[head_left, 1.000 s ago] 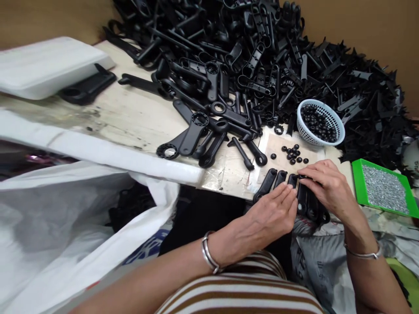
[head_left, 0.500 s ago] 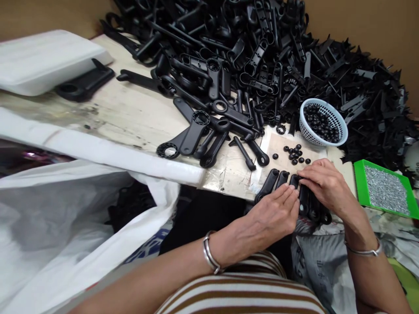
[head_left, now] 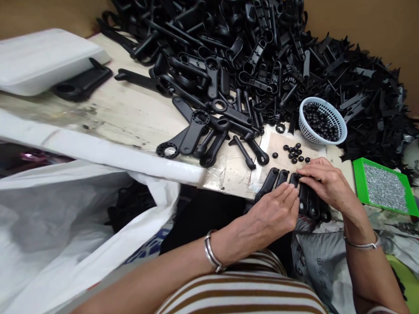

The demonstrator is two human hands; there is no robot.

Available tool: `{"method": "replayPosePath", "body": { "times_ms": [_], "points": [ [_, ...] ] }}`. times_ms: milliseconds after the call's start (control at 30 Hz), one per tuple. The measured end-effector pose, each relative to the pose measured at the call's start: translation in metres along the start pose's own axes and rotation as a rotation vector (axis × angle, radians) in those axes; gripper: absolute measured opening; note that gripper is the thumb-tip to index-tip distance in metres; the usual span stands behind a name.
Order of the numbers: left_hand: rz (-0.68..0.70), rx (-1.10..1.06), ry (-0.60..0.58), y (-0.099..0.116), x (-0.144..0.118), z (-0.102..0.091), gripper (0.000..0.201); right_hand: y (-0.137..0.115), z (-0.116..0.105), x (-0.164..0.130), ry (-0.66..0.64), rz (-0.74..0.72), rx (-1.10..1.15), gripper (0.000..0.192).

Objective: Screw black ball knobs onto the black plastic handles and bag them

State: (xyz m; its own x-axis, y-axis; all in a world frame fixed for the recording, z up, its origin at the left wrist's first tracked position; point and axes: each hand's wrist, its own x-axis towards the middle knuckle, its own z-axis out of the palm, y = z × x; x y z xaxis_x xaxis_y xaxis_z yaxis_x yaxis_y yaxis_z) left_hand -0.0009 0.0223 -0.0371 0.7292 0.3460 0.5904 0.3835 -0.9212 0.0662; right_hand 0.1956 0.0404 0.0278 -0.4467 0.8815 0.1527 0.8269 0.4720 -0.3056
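Note:
Several black plastic handles [head_left: 270,182] lie side by side at the table's front edge, their narrow ends pointing away from me. My left hand [head_left: 275,210] has its fingers pressed together on one handle [head_left: 294,179] in the middle of the row, covering its lower part. At that handle's far tip, my right hand [head_left: 327,181] is closed in a pinch; whatever small dark thing is between its fingertips is mostly hidden. Just beyond the row, small black beads [head_left: 295,152] are scattered on a tan sheet [head_left: 275,141].
A light blue basket [head_left: 306,133] holds many more beads. To the right sits a green tray [head_left: 359,181] of small metal pins. Black plastic parts [head_left: 212,43] form a large heap behind. On the left are a white block [head_left: 49,56] and, below, an open white sack [head_left: 39,231].
The hands stay at the same handle in almost the same pose. The whole view has shifted very slightly; the beads and handles lie as before.

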Motion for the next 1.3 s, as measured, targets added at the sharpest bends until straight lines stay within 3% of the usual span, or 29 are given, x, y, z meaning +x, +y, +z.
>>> {"method": "replayPosePath", "body": {
  "times_ms": [200,567,733,900,1033,1200,1300],
  "points": [
    [0.000,-0.009,-0.003,0.000,0.000,0.000,0.025,-0.004,-0.002,0.001,-0.042,0.020,-0.063,0.025],
    [-0.011,-0.024,-0.016,0.000,-0.001,-0.001,0.026,-0.005,0.001,0.002,0.019,-0.003,-0.084,0.016],
    [-0.014,-0.022,-0.018,-0.001,0.000,-0.002,0.025,-0.002,0.009,-0.001,0.131,-0.045,0.026,0.010],
    [-0.014,-0.044,-0.015,-0.002,-0.001,-0.002,0.025,-0.001,0.020,-0.008,0.238,0.033,0.078,0.012],
    [-0.010,-0.038,-0.026,-0.001,-0.001,-0.002,0.025,-0.004,0.020,-0.010,0.196,0.090,0.043,0.012],
    [-0.020,-0.047,-0.006,0.000,0.000,-0.001,0.026,-0.013,0.010,-0.009,0.114,0.068,-0.165,0.031],
    [-0.022,-0.037,-0.007,0.000,-0.001,-0.001,0.025,-0.019,0.007,-0.005,0.084,0.043,-0.273,0.020]
  ]
}}
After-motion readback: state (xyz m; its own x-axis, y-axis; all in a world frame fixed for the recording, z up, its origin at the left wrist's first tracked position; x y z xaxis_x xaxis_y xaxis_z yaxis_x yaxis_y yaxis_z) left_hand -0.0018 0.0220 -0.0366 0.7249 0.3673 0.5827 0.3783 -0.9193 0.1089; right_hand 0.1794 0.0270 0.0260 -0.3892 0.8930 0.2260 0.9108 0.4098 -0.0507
